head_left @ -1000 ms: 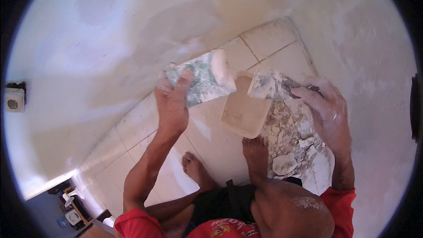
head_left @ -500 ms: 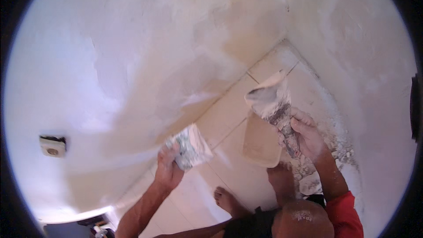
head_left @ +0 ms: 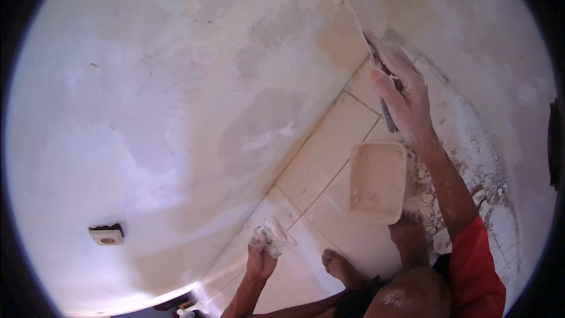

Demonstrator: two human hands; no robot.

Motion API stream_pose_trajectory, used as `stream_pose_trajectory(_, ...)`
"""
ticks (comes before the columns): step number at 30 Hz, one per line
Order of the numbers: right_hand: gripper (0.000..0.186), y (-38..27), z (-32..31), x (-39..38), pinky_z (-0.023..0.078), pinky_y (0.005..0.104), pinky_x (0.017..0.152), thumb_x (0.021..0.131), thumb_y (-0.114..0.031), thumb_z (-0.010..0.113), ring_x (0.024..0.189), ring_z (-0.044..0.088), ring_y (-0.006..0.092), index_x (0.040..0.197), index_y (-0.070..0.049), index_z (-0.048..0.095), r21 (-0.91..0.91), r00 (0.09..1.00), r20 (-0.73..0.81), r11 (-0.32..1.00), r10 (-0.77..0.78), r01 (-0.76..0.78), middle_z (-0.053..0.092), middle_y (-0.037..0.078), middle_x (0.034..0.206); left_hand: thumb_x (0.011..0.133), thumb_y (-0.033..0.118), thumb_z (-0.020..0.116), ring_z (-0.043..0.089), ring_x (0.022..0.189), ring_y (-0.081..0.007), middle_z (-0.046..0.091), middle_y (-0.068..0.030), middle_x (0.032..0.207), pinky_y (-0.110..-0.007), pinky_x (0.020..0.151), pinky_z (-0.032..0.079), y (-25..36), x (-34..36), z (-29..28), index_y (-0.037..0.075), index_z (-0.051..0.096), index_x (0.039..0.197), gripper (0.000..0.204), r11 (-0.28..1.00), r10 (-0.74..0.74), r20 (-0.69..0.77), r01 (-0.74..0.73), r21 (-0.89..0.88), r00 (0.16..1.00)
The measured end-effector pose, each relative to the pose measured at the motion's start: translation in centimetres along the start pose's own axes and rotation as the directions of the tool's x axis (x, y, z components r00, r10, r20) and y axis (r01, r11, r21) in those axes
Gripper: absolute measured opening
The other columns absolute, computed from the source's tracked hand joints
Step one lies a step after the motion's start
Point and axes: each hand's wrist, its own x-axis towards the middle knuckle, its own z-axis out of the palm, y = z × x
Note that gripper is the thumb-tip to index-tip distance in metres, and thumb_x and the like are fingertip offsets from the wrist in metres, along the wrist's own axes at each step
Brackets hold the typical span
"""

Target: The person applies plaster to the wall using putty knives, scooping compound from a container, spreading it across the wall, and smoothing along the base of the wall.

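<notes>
My right hand (head_left: 410, 99) is closed around a putty knife (head_left: 386, 119). Its blade is seen nearly edge-on at the wall (head_left: 265, 41), close to the corner; whether it touches is hard to tell. Low on the left, my left hand (head_left: 261, 259) grips a small flat scraper (head_left: 279, 239) smeared with whitish putty, held away from the wall. Between my hands, a cream rectangular tub (head_left: 404, 185) stands on the tiled floor near my feet, with a thin pale coating inside.
Broken plaster rubble (head_left: 428, 206) and white dust lie along the right wall, beside my right foot (head_left: 410, 240). My left foot (head_left: 341, 268) is on the tiles. A wall socket (head_left: 106, 235) sticks out at the left. Several dark items (head_left: 176, 304) lie at the lower left.
My right hand has moved up and away from me, turning the putty knife from face-up over the floor to edge-on at the wall. My left hand has lowered with its scraper. The view has shifted.
</notes>
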Motion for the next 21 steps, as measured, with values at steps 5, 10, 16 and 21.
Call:
stream_pose_trajectory(5,0.053,2.7,1.1,1.9,0.049,0.0295,0.071,0.086,-0.009,0.063,0.076,0.055,0.018,0.139,-0.015,0.056,-0.241,0.981,-0.005,0.953,-0.191,0.185,0.056,0.006,0.092,0.09,0.027,0.069,0.048,0.13,-0.0263,0.051,-0.0096,0.14,-0.044,0.112,0.038,-0.2,0.3,0.3,0.002,0.042,0.141,0.063,0.997,-0.046,0.031,0.048,-0.063,0.998)
stream_pose_trajectory(10,0.06,4.2,2.0,4.1,0.052,0.0343,0.061,0.081,-0.005,0.066,0.072,0.058,0.0224,0.138,-0.019,0.056,-0.468,0.895,0.009,0.789,-0.446,0.398,0.055,0.008,0.09,0.091,0.025,0.068,0.05,0.129,-0.0256,0.053,-0.0093,0.138,-0.044,0.111,0.038,-0.8,0.7,-0.2,0.002,0.042,0.14,0.06,0.996,-0.049,0.013,0.05,-0.074,0.999)
stream_pose_trajectory(16,0.07,6.0,3.3,5.3,0.053,0.0347,0.056,0.081,-0.008,0.07,0.066,0.057,0.0214,0.145,-0.025,0.047,-0.632,0.869,0.067,0.653,-0.491,0.418,0.053,0.008,0.092,0.09,0.023,0.069,0.057,0.118,-0.0225,0.06,-0.0066,0.126,-0.044,0.105,0.045,-0.6,0.8,0.4,0.003,0.048,0.134,0.053,0.995,-0.061,0.016,0.062,-0.079,0.998)
stream_pose_trajectory(21,0.067,8.1,3.2,2.2,0.054,0.0359,0.057,0.084,-0.009,0.069,0.068,0.058,0.0221,0.146,-0.022,0.045,-0.605,0.925,0.152,0.707,-0.349,0.366,0.051,0.01,0.091,0.089,0.025,0.071,0.058,0.116,-0.0228,0.06,-0.0067,0.124,-0.044,0.103,0.046,-0.4,0.7,1.0,0.003,0.049,0.133,0.054,0.998,-0.049,-0.017,0.048,-0.04,0.999)
